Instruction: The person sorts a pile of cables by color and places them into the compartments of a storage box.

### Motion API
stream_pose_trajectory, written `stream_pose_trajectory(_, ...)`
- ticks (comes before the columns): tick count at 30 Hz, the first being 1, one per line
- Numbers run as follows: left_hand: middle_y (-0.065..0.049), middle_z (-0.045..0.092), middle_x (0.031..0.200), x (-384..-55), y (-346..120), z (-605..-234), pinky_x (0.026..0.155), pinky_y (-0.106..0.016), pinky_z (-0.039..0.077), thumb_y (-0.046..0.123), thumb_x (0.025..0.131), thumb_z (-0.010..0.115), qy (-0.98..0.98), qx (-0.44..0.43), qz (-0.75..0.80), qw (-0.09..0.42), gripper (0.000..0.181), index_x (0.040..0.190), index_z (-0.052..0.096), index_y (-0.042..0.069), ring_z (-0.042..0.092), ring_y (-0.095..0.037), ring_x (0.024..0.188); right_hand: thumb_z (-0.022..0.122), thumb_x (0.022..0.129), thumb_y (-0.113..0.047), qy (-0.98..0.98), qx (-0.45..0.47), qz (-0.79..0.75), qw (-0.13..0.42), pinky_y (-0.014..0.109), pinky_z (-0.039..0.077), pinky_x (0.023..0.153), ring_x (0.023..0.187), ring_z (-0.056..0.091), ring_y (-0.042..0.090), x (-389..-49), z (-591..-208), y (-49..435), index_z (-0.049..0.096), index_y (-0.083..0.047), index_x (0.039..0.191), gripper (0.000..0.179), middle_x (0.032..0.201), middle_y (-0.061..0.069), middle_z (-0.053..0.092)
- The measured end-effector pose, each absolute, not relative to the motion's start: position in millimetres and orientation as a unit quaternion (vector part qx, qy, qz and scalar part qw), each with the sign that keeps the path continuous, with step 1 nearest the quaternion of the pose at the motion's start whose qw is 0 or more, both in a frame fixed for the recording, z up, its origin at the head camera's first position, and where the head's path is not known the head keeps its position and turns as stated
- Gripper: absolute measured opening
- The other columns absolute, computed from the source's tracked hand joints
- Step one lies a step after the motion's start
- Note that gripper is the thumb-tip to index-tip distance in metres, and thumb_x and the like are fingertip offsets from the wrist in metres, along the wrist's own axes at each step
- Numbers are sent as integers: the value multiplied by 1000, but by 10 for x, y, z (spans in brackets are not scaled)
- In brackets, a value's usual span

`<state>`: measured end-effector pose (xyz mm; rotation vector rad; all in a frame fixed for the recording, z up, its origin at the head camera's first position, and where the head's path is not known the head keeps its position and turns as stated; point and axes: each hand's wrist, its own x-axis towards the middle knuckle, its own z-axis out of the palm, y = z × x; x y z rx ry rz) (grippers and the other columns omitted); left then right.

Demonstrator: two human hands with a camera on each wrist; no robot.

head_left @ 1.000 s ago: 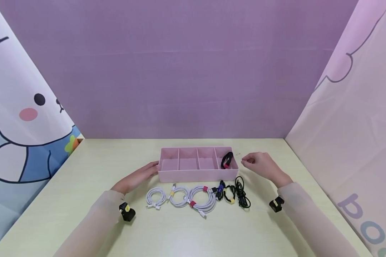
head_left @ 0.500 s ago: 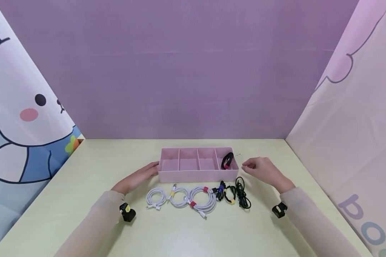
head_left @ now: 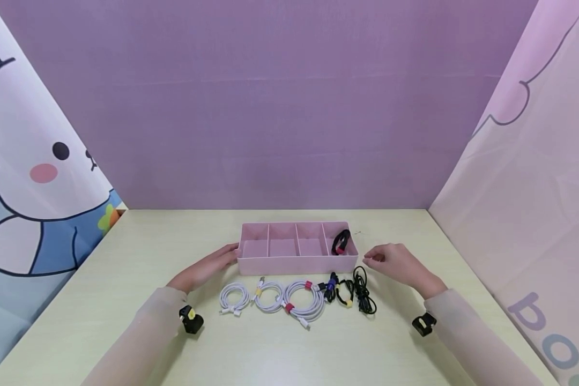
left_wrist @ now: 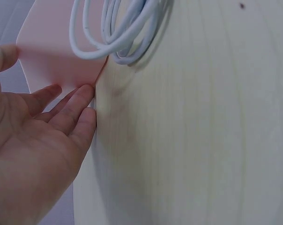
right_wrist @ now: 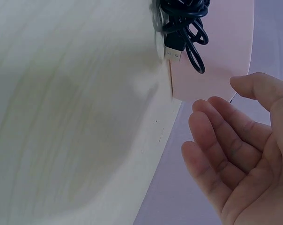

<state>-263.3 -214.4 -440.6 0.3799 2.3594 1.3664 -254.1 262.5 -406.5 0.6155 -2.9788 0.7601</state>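
A pink box with several compartments in a row stands on the table. In its rightmost compartment lies a coiled black cable with a red tie. My left hand touches the box's left end with its fingertips; the left wrist view shows the fingers extended along the pink wall. Just off the box's right end, my right hand hovers with loosely bent fingers and nothing in it. Nearest to that hand is a long black cable bundle, whose USB plug shows in the right wrist view.
In front of the box, a row of coiled cables runs left to right: a white coil, one with a yellow tie, a larger one with red ties, then black ones with a purple tie and yellow tie. Purple backdrop behind.
My right hand has drifted a little toward me, down alongside the box's right end. My left hand, the box and the cables have stayed in place.
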Motion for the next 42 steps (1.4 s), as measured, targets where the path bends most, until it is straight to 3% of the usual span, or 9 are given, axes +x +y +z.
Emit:
stream_pose_trajectory(13,-13,23,164,-2642,-2139,-4416,118,-61,11,61,103,36,843,132,485,193,78,161,19,13,18,-38,149,68,96,-22,-947,200,250,-17,33,55,72,77,65,9,-2464,-4119,2633,76,-4,107,23,88,-4,72)
stream_pose_trajectory(19,-14,23,164,-2636,-2137,-4411,117,-64,10,55,106,35,844,131,483,192,71,161,19,13,18,-39,149,69,96,-27,-946,193,256,-40,35,55,71,77,64,10,-2387,-4107,2629,75,-1,109,30,86,-4,72)
stream_pose_trajectory(42,-11,22,164,-2634,-2142,-4403,117,-65,9,55,106,35,847,125,478,194,69,161,20,16,16,-38,150,74,91,-38,-933,167,296,-115,35,53,70,79,62,13,-2264,-4146,2658,76,-8,107,34,89,-5,72)
